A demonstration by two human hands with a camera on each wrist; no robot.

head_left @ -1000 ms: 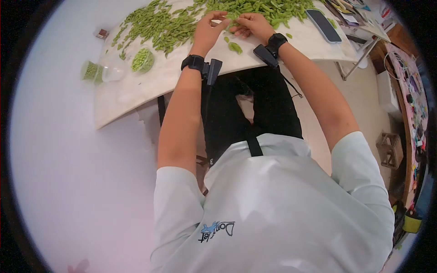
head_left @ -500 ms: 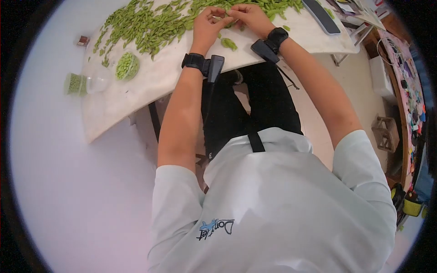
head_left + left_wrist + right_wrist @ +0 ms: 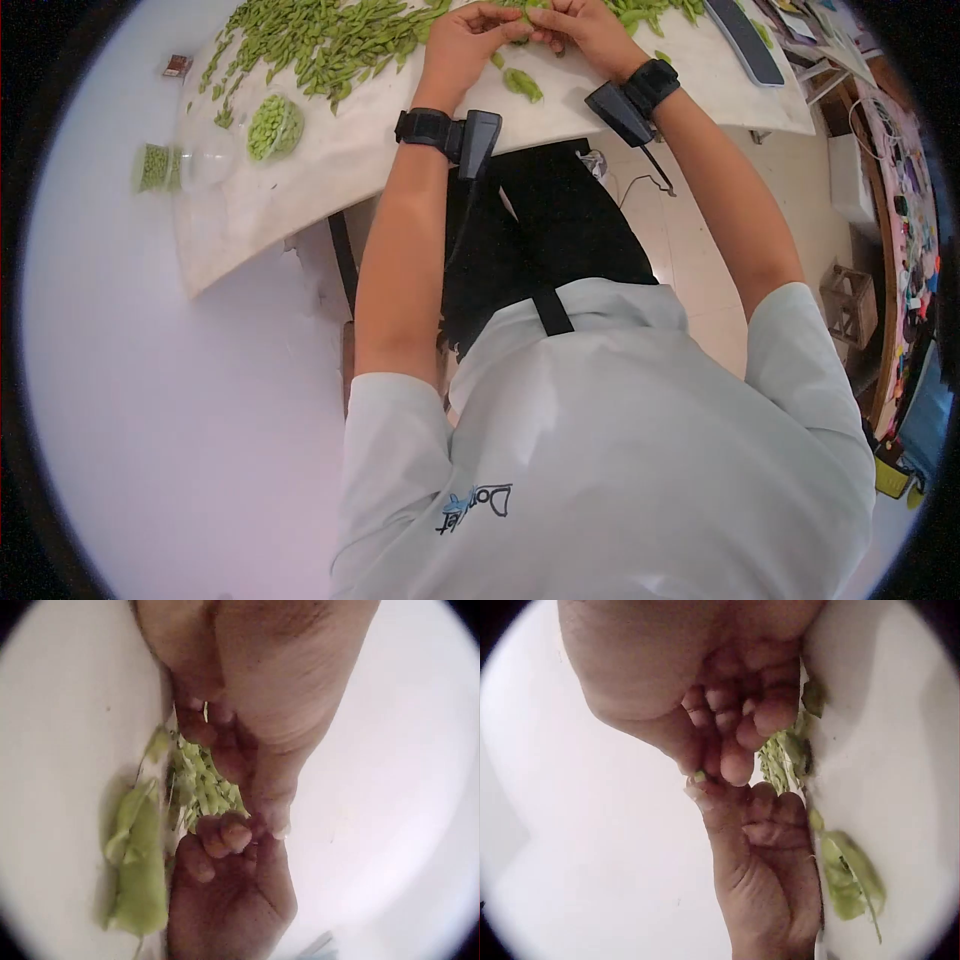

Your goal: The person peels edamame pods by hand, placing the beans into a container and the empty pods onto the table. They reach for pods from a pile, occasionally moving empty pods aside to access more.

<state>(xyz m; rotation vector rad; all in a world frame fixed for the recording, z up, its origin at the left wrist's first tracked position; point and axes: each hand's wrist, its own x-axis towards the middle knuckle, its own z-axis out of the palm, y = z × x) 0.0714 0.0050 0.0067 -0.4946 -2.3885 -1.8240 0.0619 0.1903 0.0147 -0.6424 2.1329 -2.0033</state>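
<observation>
Fingertip to fingertip, both hands meet over the near side of the table. The left hand (image 3: 466,48) and right hand (image 3: 596,38) pinch a small green bean pod between them. Only a green sliver of that pod (image 3: 700,776) shows between the thumb tips in the right wrist view; the fingers hide the rest. The other fingers of both hands are curled in. Below the hands on the table lies an opened, flattened pod (image 3: 522,84), also seen as a pale green pod (image 3: 139,862) in the left wrist view. A heap of green pods (image 3: 340,45) spreads behind the hands.
A clear cup of shelled green beans (image 3: 273,127) stands on the left of the table. Further left, at the edge, are a clear container (image 3: 208,165) and another tub with green contents (image 3: 157,168). A phone (image 3: 745,42) lies at the right.
One second ago the hands were slightly apart; their fingertips have come together around the pod. The head view has shifted a little, and the right hand sits further right in it.
</observation>
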